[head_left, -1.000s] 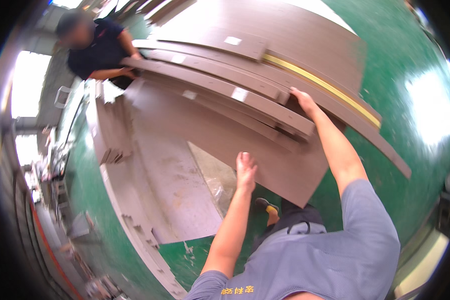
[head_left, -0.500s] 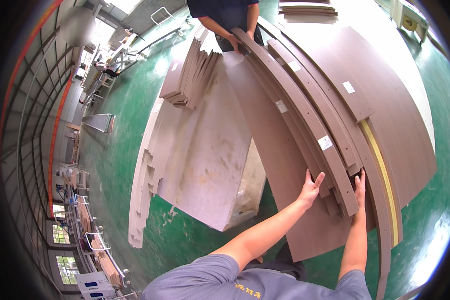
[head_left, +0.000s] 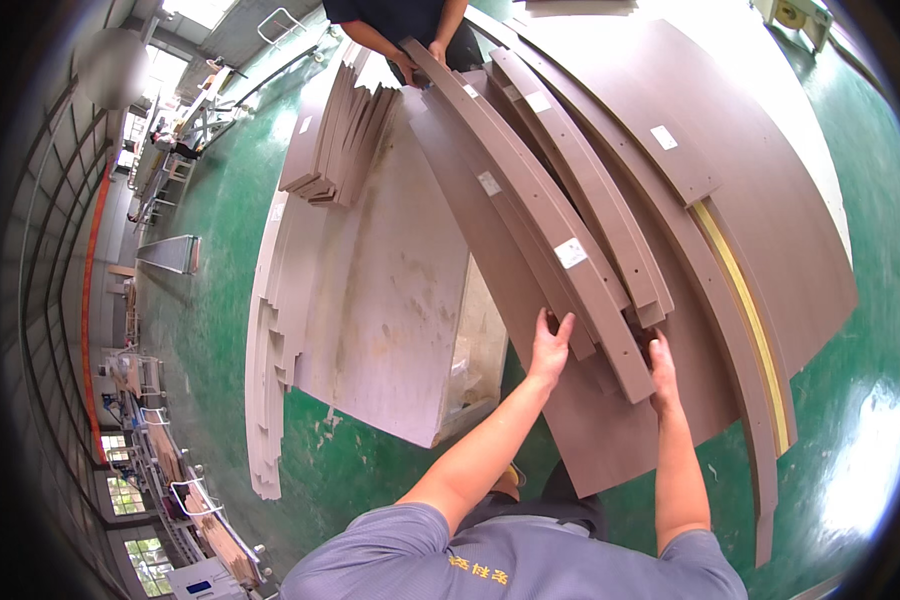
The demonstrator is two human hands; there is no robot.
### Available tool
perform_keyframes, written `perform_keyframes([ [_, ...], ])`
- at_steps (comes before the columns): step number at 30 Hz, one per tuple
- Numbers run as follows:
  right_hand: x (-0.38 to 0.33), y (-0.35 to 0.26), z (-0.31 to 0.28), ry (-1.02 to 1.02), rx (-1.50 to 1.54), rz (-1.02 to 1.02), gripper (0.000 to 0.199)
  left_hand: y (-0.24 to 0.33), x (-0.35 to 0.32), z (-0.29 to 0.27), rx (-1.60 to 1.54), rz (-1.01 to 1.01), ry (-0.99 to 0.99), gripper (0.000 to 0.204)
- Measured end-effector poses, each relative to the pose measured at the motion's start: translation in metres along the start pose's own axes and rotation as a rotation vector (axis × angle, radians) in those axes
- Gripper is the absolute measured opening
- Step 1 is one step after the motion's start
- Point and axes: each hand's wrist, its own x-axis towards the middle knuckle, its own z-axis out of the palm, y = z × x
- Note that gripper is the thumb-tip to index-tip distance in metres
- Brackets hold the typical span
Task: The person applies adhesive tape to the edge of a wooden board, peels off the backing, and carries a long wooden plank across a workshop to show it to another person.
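Note:
A bundle of long brown boards (head_left: 540,215) with white labels lies slantwise over a wide brown panel (head_left: 620,455). My left hand (head_left: 550,352) holds the near end of the bundle from its left side, thumb raised and fingertips against the board edges. On the other side, my right hand (head_left: 662,372) grips the same end, with some fingers hidden behind it. Close beside the bundle on its right lie more narrow boards (head_left: 595,185). At the far end, a co-worker's two hands (head_left: 420,62) hold the same bundle.
Wide brown panels (head_left: 770,210) and a yellow-edged strip (head_left: 745,320) lie to the right. A pale worn board (head_left: 390,290) is left of the bundle, with stacked brown pieces (head_left: 335,140) and pale strips (head_left: 265,400) beyond. Green floor (head_left: 350,470) surrounds the stack.
The bundle has shifted left, carried by both my hands and the co-worker's. The narrow boards beside it have moved left too, showing more panel on their right. The view has also shifted slightly.

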Motion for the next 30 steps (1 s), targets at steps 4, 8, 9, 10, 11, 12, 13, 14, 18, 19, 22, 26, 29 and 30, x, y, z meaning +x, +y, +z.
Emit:
perform_keyframes([
  [4,-0.023,-0.028,0.038,-0.218,-0.14,0.049,0.074,-0.029,0.019,-0.018,0.204,0.117,0.081,0.091],
  [8,-0.023,-0.033,0.054,-0.283,-0.269,0.06,0.073,-0.061,0.028,-0.029,-0.026,0.132,0.053,0.09],
  [9,-0.019,-0.037,0.055,-0.294,-0.29,0.088,0.073,-0.056,0.027,-0.033,-0.021,0.118,0.045,0.09],
  [10,-0.017,-0.05,0.064,-0.265,-0.461,0.065,0.071,-0.052,0.026,-0.039,-0.013,0.111,0.048,0.089],
  [11,-0.012,-0.052,0.072,-0.155,-0.504,-0.11,0.071,-0.048,0.026,-0.043,-0.002,0.112,0.054,0.089],
  [12,-0.008,-0.056,0.082,-0.047,-0.542,-0.282,0.07,-0.045,0.025,-0.047,0.013,0.112,0.064,0.089],
  [13,0.006,-0.063,0.089,-0.031,-0.508,-0.372,0.07,-0.041,0.027,-0.05,0.035,0.113,0.071,0.089],
  [14,0.019,-0.068,0.098,-0.088,-0.362,-0.314,0.071,-0.036,0.031,-0.052,0.054,0.121,0.078,0.089],
  [18,0.096,-0.033,0.104,-0.185,-0.179,-0.156,0.075,-0.018,0.05,-0.037,0.144,0.168,0.061,0.088],
  [19,0.108,-0.03,0.106,-0.312,0.183,-0.117,0.075,-0.017,0.056,-0.034,0.161,0.176,0.058,0.088],
  [22,0.12,-0.015,0.105,-0.25,-0.003,0.043,0.076,-0.01,0.062,-0.035,0.232,0.197,0.094,0.088],
  [26,0.095,-0.054,0.13,-0.341,-0.121,0.082,0.069,-0.031,0.054,-0.055,0.47,0.17,0.222,0.088],
  [29,0.1,-0.058,0.161,-0.325,-0.111,-0.004,0.074,-0.045,0.055,-0.067,0.254,0.185,0.328,0.087],
  [30,0.1,-0.058,0.173,-0.399,0.023,-0.002,0.075,-0.045,0.053,-0.069,-0.049,0.116,0.234,0.087],
])
